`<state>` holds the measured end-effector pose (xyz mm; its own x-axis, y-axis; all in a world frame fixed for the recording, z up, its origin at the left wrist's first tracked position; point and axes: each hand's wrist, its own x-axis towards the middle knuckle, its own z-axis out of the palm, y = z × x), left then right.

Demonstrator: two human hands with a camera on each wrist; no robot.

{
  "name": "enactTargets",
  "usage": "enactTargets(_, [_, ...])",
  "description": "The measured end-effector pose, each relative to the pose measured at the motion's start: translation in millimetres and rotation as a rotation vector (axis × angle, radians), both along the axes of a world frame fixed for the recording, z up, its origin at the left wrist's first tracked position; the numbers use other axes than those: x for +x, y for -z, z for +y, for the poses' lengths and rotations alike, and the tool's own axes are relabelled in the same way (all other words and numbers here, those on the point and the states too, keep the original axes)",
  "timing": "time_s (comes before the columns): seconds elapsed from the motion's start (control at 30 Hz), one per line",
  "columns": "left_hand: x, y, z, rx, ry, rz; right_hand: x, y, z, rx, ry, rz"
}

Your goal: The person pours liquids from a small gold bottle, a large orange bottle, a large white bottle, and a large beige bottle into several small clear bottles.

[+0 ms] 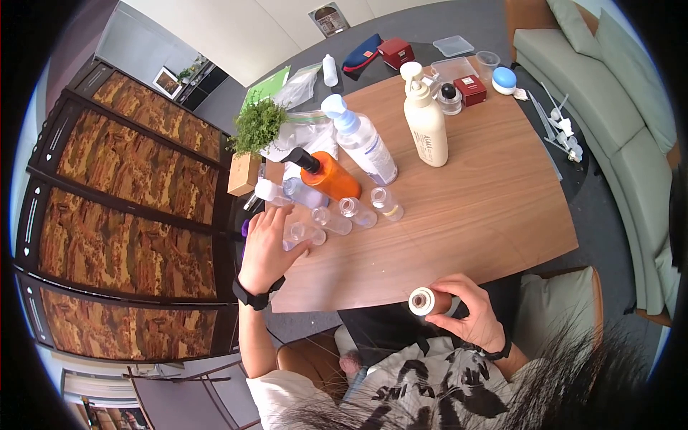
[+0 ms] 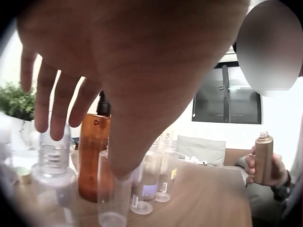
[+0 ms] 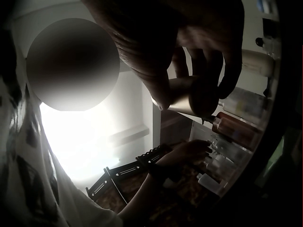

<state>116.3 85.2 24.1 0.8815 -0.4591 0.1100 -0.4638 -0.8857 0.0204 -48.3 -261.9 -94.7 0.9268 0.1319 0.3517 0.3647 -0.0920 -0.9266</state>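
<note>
Hands at our wooden table (image 1: 466, 215), our right hand (image 1: 474, 315) gripping a brown cylindrical bottle (image 1: 430, 302), our left hand (image 1: 266, 247) spread open, fingers on a small clear plastic bottle (image 1: 304, 233).

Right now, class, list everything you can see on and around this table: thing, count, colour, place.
Small clear bottles: about six, see-through, left part of the wooden table.
Orange pump bottle: one, black pump, behind the small bottles.
Clear pump bottle: one, blue top, table middle.
Cream pump bottle: one, far middle.
Potted plant: one, green, far left corner.
Red boxes: two, far edge.
Sofa: one, pale green, right.
Brown bottle: one, white end, held at near edge.
Left hand: rests on a small clear bottle.
Right hand: grips the brown bottle.
</note>
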Motion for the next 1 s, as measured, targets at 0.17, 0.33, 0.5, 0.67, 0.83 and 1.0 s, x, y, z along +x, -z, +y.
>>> enactTargets(0.17, [4.6, 10.0, 16.6, 0.042, 0.031, 0.056, 1.6, 3.0, 1.4, 0.002, 0.004, 0.006])
enactTargets(0.33, [4.7, 15.5, 10.2, 0.025, 0.079, 0.072, 0.3, 1.1, 0.0, 0.000, 0.013, 0.010])
enactTargets(0.5, [-23.6, -2.7, 1.1, -0.067, 0.046, 0.068, -0.9, 1.4, -4.2, -0.014, 0.008, 0.015])
enactTargets(0.67, [-65.6, -0.9, -4.1, -0.216, -0.017, 0.169, 1.0, 2.2, -0.9, -0.010, -0.007, 0.021])
enactTargets(0.83, [-91.8, 27.2, -14.1, -0.377, -0.047, 0.236, 2.6, 3.1, 2.7, -0.019, -0.036, 0.021])
enactTargets(1.0, [-103.4, 58.8, -22.6, -0.626, -0.128, 0.283, 1.6, 4.6, 4.8, 0.001, -0.004, 0.048])
